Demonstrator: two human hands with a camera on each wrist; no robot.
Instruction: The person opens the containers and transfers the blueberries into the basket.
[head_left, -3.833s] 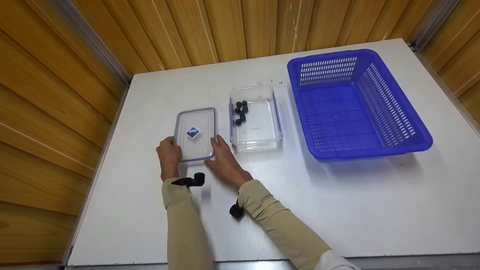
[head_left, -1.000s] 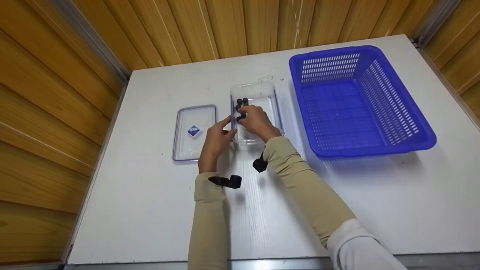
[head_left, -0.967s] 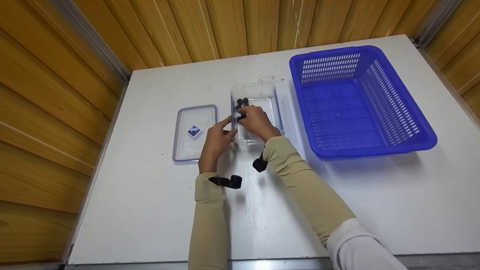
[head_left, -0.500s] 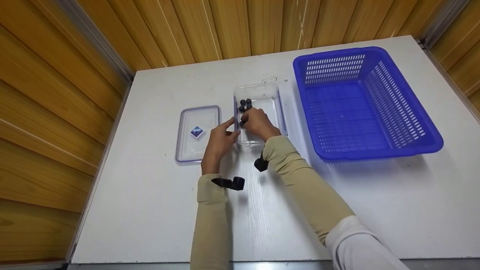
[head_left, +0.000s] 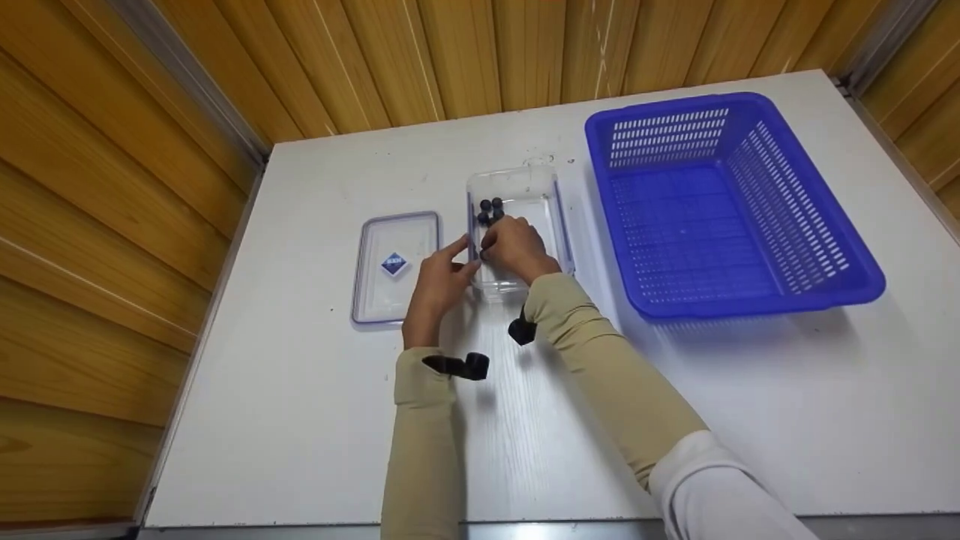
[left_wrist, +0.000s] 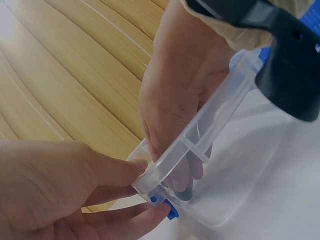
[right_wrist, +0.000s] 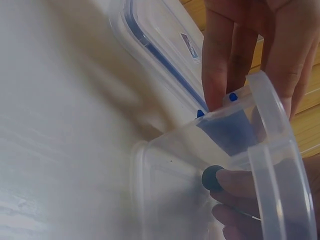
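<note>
A clear plastic food box (head_left: 562, 225) with blue edging stands uncovered on the table. My left hand (head_left: 441, 281) grips its left wall, thumb at the rim and a finger by the blue latch (left_wrist: 171, 210). Inside the box, my right hand (head_left: 517, 244) pinches a small dark ball (right_wrist: 212, 178) between thumb and fingers, low near the left wall. Several more dark balls (head_left: 485, 205) are grouped farther back along that same wall, partly hidden by the right hand. Left of the box lies its clear lid (head_left: 375, 300), blue-edged with a diamond label.
A large blue plastic basket (head_left: 720, 307) with slotted sides stands on the right of the white table (head_left: 262, 420). Wooden panels (head_left: 450, 60) rise behind and at the left. Black wrist cameras (head_left: 476, 366) stick out below both hands.
Both hands have left the lid and gone to the box. Over the last second, the right hand has brought a ball slightly nearer along the left wall; the left hand keeps its grip.
</note>
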